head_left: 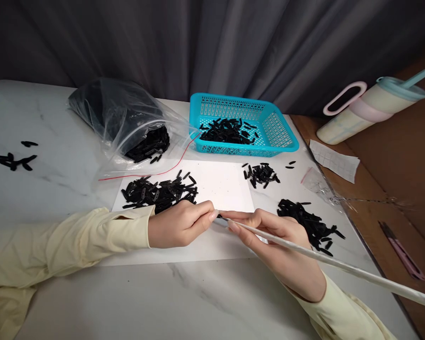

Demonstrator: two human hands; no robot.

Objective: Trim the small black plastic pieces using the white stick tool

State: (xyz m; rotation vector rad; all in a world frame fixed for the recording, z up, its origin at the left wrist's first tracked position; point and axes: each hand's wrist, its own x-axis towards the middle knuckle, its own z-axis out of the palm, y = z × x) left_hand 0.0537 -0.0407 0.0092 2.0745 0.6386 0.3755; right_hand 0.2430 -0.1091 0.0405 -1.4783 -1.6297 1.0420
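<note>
My left hand (184,223) is closed in a pinch above the white sheet, at the middle of the view. A dark tip or small black piece shows between the two hands' fingertips; most of it is hidden. My right hand (279,241) grips a long thin white rod (340,262) near its end, which points at my left fingertips. The rod slants down past the right edge of the view. Just behind my left hand lies a pile of small black elongated pieces (159,191), some with little holes. Another black heap (311,224) lies beyond my right hand.
A clear zip bag (127,118) of black pieces lies at the back, beside a blue basket (286,137) with more. Smaller groups lie right (262,174) and far left (14,160). On the right are a tumbler (361,118), a paper slip (335,160) and a pink cutter (403,252).
</note>
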